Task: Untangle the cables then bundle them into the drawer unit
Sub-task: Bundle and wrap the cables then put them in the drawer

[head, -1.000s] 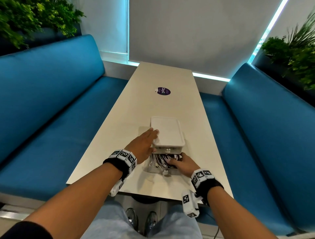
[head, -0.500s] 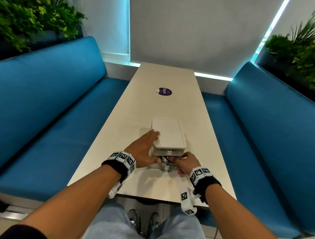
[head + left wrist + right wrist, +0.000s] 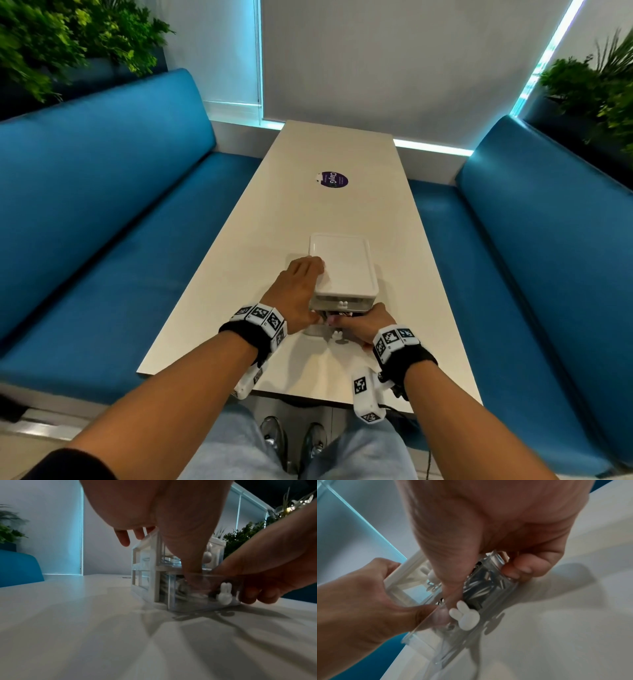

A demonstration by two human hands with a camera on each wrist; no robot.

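Observation:
A white drawer unit (image 3: 340, 263) with two clear drawers stands on the pale table (image 3: 325, 212). Its lower drawer (image 3: 188, 601), with a white rabbit knob (image 3: 465, 615), sticks out a little and holds dark and white cables (image 3: 477, 588). My left hand (image 3: 298, 291) lies along the unit's left side, fingers straight on the top edge, its thumb (image 3: 192, 566) dipping into the drawer onto the cables. My right hand (image 3: 363, 323) grips the drawer's front right corner, fingers (image 3: 520, 568) curled round it, thumb inside. The upper drawer (image 3: 211, 555) is closed.
A round purple sticker (image 3: 331, 179) lies farther up the table. Blue benches run along the left (image 3: 120, 240) and right (image 3: 531, 257), with plants (image 3: 68, 41) behind them. The table's near edge (image 3: 308, 390) is just behind my wrists.
The lower drawer has slid from well out to almost in, my right hand moving forward with it. My left thumb has come down into the drawer.

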